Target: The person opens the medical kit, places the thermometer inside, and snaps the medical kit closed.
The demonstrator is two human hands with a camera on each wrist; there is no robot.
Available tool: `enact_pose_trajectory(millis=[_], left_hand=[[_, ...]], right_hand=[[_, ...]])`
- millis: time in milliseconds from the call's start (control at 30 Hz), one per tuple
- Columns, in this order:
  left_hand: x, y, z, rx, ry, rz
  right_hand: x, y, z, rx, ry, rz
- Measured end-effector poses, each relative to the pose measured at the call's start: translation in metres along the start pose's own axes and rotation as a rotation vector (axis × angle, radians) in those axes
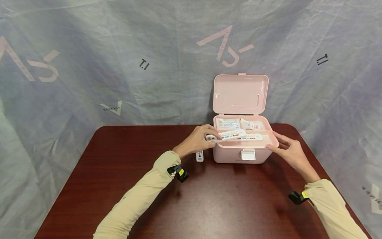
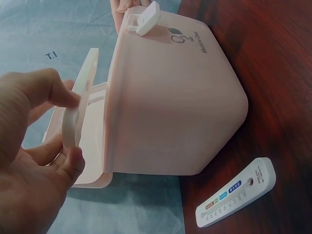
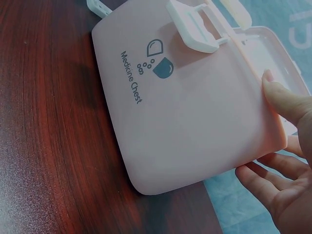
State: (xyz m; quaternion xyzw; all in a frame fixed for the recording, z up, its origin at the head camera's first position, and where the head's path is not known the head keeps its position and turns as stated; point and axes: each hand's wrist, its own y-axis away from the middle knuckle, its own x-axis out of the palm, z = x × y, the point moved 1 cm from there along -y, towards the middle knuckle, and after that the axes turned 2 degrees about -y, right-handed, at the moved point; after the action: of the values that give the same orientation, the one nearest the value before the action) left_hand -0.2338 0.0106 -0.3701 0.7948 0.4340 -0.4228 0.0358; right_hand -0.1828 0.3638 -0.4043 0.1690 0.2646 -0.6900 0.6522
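A pink medicine chest (image 1: 229,155) stands open on the table with its lid (image 1: 240,94) raised. My left hand (image 1: 197,139) pinches a white strip thermometer (image 1: 231,135) with coloured marks over the chest's left front; the left wrist view shows it edge-on between thumb and fingers. Behind it, a second white thermometer (image 1: 256,137) lies at the chest's opening, partly hidden. A third thermometer (image 2: 236,192) lies on the table beside the chest's left side. My right hand (image 1: 290,153) grips the chest's right rim, thumb at the front edge and fingers along the side.
In the chest's rear compartments sit a packet marked Surgical (image 1: 228,123) and some white packets (image 1: 253,125). A white latch (image 1: 248,154) hangs at the chest's front. Behind the dark wooden table (image 1: 125,156) hangs a grey printed cloth (image 1: 167,83).
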Motion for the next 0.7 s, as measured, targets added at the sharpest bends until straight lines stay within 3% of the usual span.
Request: enact_pose_trajectory(millis=[700], left_hand=[[0.009,-0.012,-0.004,0.075,-0.085,0.034]], right_hand=[[0.000,0.000,0.001,0.026,-0.009,-0.003]])
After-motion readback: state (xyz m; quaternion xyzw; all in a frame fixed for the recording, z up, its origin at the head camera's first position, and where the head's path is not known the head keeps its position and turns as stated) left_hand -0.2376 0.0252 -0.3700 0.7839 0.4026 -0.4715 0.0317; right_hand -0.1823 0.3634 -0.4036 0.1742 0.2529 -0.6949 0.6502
